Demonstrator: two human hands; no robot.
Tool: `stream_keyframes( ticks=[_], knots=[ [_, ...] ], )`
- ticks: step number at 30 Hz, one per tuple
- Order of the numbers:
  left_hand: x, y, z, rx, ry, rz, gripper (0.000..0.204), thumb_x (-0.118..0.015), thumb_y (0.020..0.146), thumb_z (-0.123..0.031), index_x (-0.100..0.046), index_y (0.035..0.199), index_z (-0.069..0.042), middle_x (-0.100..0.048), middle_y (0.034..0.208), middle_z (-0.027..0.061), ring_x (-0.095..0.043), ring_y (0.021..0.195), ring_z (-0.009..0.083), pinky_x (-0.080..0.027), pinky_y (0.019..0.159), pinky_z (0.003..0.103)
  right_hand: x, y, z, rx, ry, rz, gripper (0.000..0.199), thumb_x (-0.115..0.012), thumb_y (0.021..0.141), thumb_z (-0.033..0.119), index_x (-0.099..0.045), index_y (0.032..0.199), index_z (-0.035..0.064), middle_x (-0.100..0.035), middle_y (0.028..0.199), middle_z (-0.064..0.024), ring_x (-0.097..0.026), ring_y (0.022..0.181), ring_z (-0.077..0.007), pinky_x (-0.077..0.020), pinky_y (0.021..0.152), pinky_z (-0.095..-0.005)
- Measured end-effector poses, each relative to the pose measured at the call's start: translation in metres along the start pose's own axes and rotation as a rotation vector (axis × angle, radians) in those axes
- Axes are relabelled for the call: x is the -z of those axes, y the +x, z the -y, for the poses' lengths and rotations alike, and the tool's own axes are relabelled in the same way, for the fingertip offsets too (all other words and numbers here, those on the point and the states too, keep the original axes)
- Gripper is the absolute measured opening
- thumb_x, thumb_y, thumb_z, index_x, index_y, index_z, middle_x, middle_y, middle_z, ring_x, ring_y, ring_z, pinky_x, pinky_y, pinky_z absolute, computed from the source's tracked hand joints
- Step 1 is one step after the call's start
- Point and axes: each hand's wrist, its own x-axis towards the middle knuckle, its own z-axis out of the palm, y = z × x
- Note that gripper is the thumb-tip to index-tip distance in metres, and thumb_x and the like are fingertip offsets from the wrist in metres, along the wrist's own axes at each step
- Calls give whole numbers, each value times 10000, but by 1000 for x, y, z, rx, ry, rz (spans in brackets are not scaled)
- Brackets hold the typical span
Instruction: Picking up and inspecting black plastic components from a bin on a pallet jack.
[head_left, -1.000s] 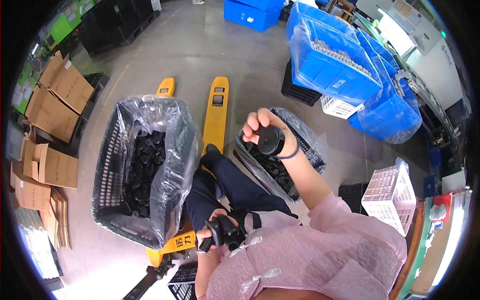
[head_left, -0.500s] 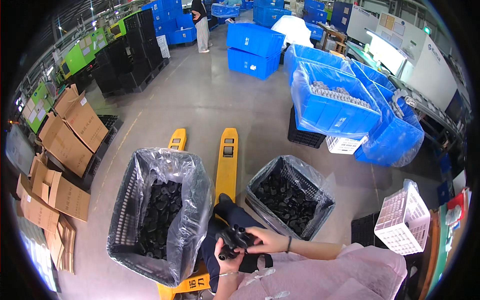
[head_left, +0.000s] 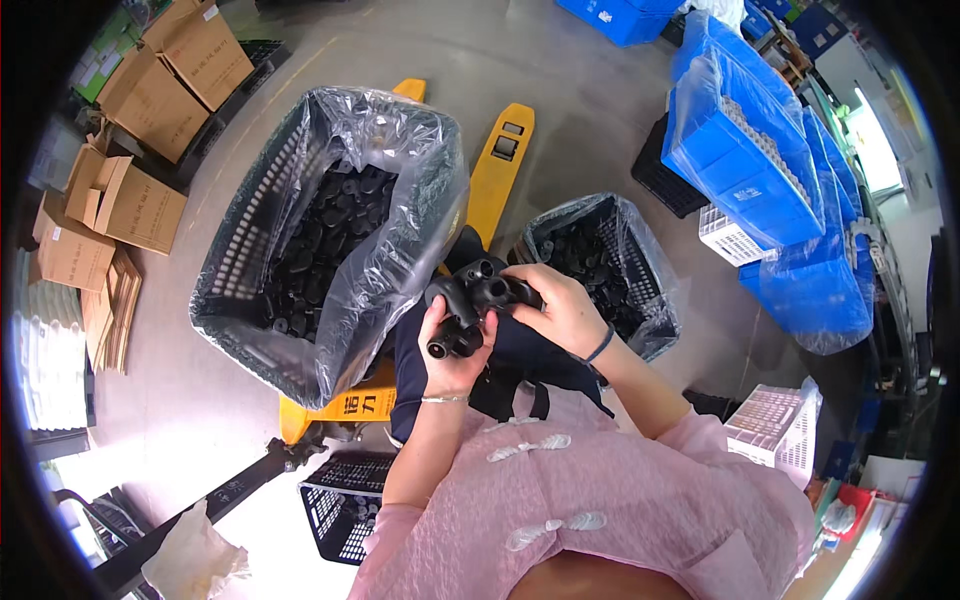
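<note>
At the far left, flattened and folded brown cardboard boxes (head_left: pixel 120 200) are stacked on the grey floor, bent by the lens near the rim. Right of them, a large dark mesh crate (head_left: pixel 250 250) lined with a clear plastic bag (head_left: pixel 400 220) is filled with small black parts (head_left: pixel 330 235); their exact shapes are hard to make out through the glare of the plastic. A yellow pallet jack (head_left: pixel 497 175) is seen beneath and behind the crate, with most of its length hidden by the crate and by the person's dark-trousered lap.

In the centre, a black moulded part with round tube-like openings (head_left: pixel 470 300) is held over the lap, between the two crates. The left hand (head_left: pixel 455 350) is wrapped around its lower end, fingers curled shut on it. The right hand (head_left: pixel 565 310) is closed over its upper right side, so that end of the part is covered. Whether one piece or two joined pieces are held cannot be told.

To the right, a smaller bag-lined dark crate (head_left: pixel 640 270) of black parts is partly hidden behind the right hand. Further right, blue plastic bins (head_left: pixel 740 150) wrapped in clear film are stacked, and a white mesh basket (head_left: pixel 775 430) is cut off by the pink sleeve (head_left: pixel 700 470). At the bottom, a small black basket (head_left: pixel 340 500) is partly covered by the left arm.
</note>
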Motion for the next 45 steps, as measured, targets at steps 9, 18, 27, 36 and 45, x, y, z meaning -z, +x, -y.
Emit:
stream_keyframes(
  ticks=[9, 18, 27, 36, 45],
  knots=[
    [12, -7, 1, 1, -27, -169, 302, -524, 808, -306, -562, 998, -75, -587, 999, 80, -557, 917, 199, -505, 716, 324, 12, -14, 10, 18, -104, 127, 321, -608, 748, 131, -526, 1041, 31, -568, 928, -118, -581, 787, -219, -457, 678, -284],
    [39, -9, -17, 125, -167, 119, 515, -576, 765, -314, -447, 1184, -43, -469, 1139, 134, -498, 902, 265, -525, 703, 329, 53, 3, -13, 15, 775, -112, 629, -539, 755, -53, -248, 1299, 71, -472, 1150, -128, -472, 1055, -189, -407, 874, -297],
    [47, -7, -13, 53, -52, -1, 416, -561, 777, -333, -529, 1091, -61, -547, 1091, 115, -560, 934, 210, -531, 666, 320, 75, 19, -3, 227, 767, -162, 430, -459, 723, -141, -368, 1103, 39, -475, 1181, -146, -441, 1147, -218, -325, 984, -327],
    [47, -13, -11, 61, -7, -32, 355, -564, 774, -326, -568, 1026, -75, -591, 1009, 82, -580, 877, 204, -531, 654, 315, 75, 6, -7, 277, 732, -157, 338, -483, 733, -122, -427, 1031, 28, -480, 1179, -151, -431, 1158, -245, -331, 975, -339],
    [42, -16, -9, 53, 27, -63, 332, -569, 769, -325, -577, 986, -74, -598, 958, 85, -586, 826, 219, -524, 655, 308, 83, -1, 1, 320, 187, -166, 330, -521, 674, -120, -496, 958, 47, -542, 1098, -104, -482, 1103, -277, -399, 899, -336]
  ],
)
